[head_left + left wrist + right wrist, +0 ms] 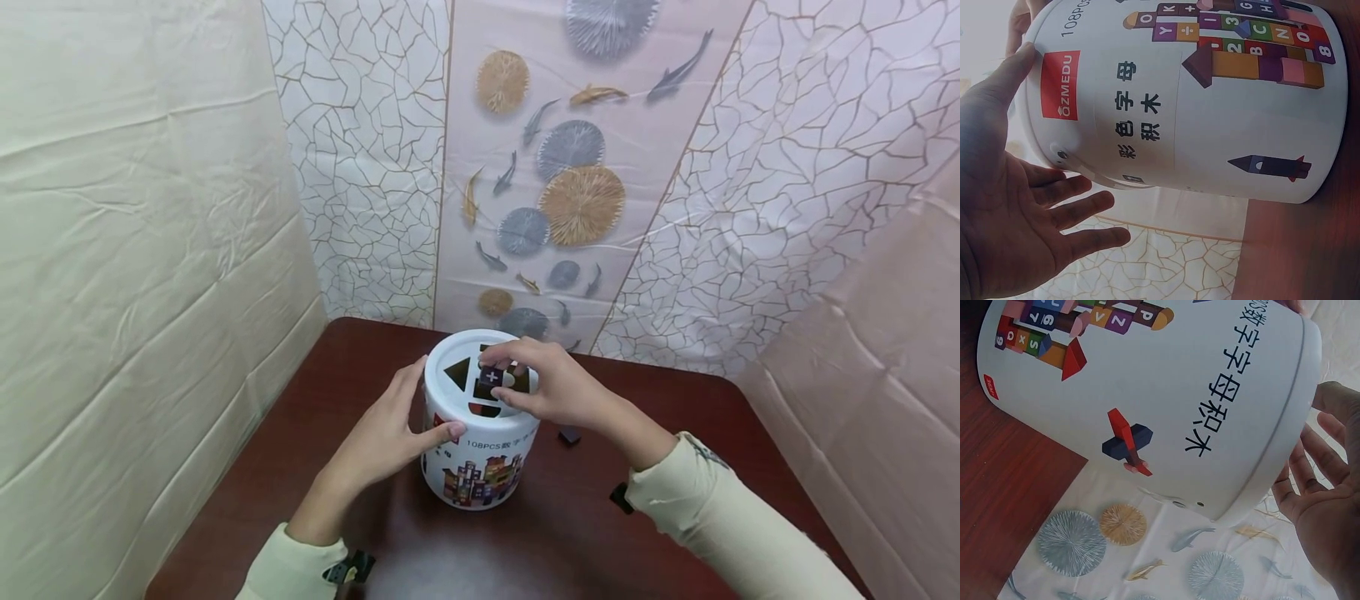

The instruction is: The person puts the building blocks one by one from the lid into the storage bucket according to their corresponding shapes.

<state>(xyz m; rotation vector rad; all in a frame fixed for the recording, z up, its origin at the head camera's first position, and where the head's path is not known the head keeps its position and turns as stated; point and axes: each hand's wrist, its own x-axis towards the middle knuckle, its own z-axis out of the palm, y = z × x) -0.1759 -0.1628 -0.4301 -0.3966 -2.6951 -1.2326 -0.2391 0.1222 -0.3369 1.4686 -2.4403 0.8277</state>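
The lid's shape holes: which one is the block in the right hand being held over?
The square hole in the middle of the lid. The plus-marked block sits there, while the triangle hole to its left and the half-round hole in front stay uncovered.

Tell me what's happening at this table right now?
A person is working at a white block bucket standing upright on a dark wooden table. The left hand rests against the bucket's side, fingers fairly straight. The right hand pinches a small dark block with a plus sign over the shape cutouts in the lid. Another small dark piece lies on the table beside the bucket.
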